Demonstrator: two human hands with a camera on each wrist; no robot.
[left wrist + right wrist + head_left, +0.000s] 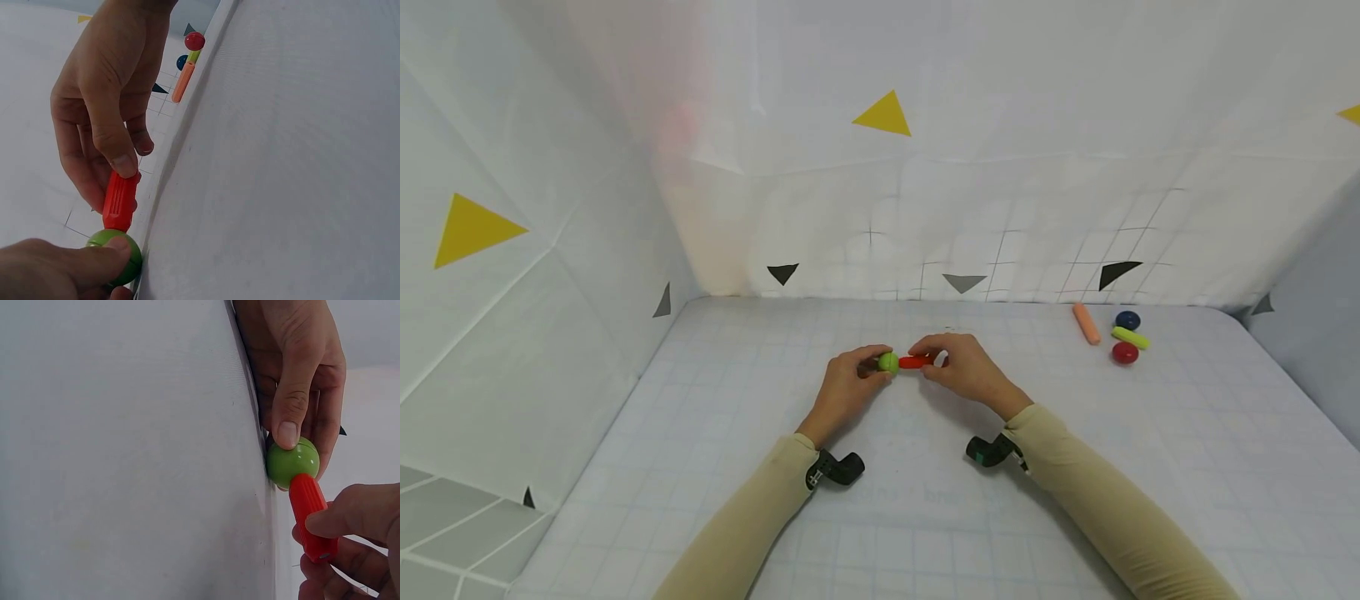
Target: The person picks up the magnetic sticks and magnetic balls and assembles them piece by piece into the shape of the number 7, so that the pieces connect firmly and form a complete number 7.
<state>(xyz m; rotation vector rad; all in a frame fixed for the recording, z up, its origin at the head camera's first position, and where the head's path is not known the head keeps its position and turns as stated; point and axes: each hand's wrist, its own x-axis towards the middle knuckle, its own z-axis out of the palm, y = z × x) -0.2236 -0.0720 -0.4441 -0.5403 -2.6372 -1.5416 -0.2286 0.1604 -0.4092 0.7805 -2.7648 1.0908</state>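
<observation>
Near the middle of the table, my left hand (848, 381) pinches a green ball (888, 362) between thumb and fingers. My right hand (964, 367) grips a red ribbed stick (913, 362) from its right side. One end of the red stick (307, 500) meets the green ball (294, 464) in the right wrist view, so the two lie in one line. The left wrist view also has the red stick (120, 201) end-on against the green ball (128, 262), with the left thumb over the ball.
At the back right of the table lie an orange stick (1086, 323), a dark blue ball (1127, 320), a yellow-green stick (1131, 337) and a red ball (1124, 353). A white sheet wall (1037, 192) rises behind the table.
</observation>
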